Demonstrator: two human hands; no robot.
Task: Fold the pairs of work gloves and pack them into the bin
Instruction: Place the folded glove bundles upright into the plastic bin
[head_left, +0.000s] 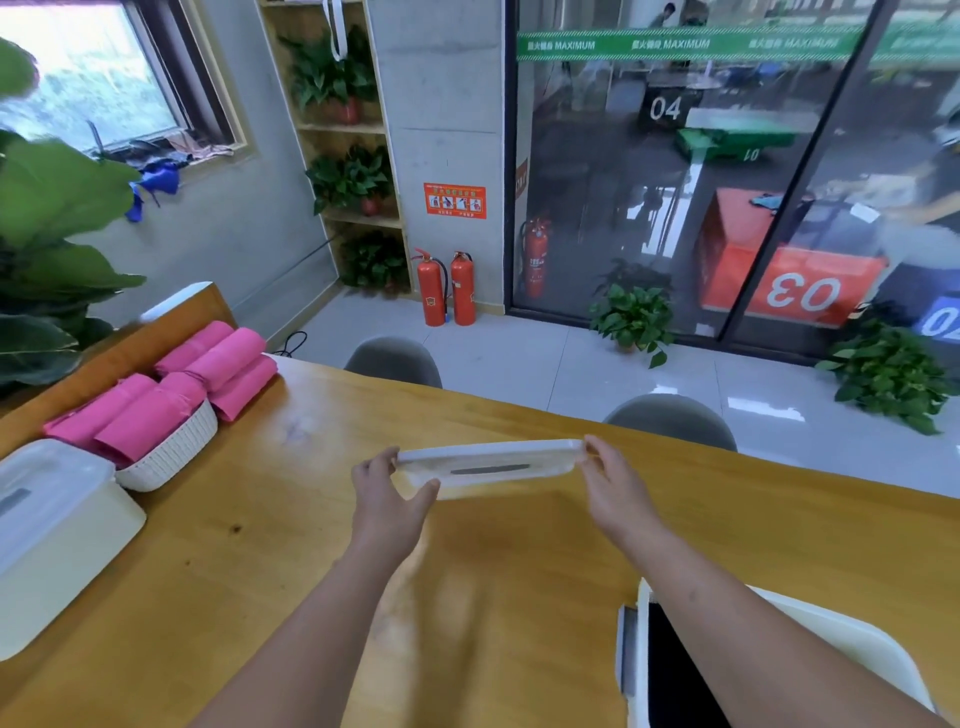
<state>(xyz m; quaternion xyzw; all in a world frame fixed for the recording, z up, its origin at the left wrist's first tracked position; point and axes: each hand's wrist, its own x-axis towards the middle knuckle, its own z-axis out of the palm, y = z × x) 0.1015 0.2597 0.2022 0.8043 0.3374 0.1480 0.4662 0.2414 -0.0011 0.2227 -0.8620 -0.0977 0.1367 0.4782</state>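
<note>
From the head view we see both arms reaching forward over the wooden surface, holding a white lid between them, raised and roughly level near the far edge. The left hand grips the lid's left end, its fingers curled over the top edge and the thumb pressed against the near side. The right hand pinches the lid's right end, fingers closed on the rim. At lower right, under the right forearm, sits an open bin; its inside looks dark and we cannot tell what it holds. The pink gloves lie rolled and folded at the far left, well apart from the hands, some in a white basket and others stacked just behind it on the surface. Just beside the basket, nearer us, stands a closed bin with its own lid on. Across the surface we see two grey chairs, and by the far wall two red fire extinguishers.
</note>
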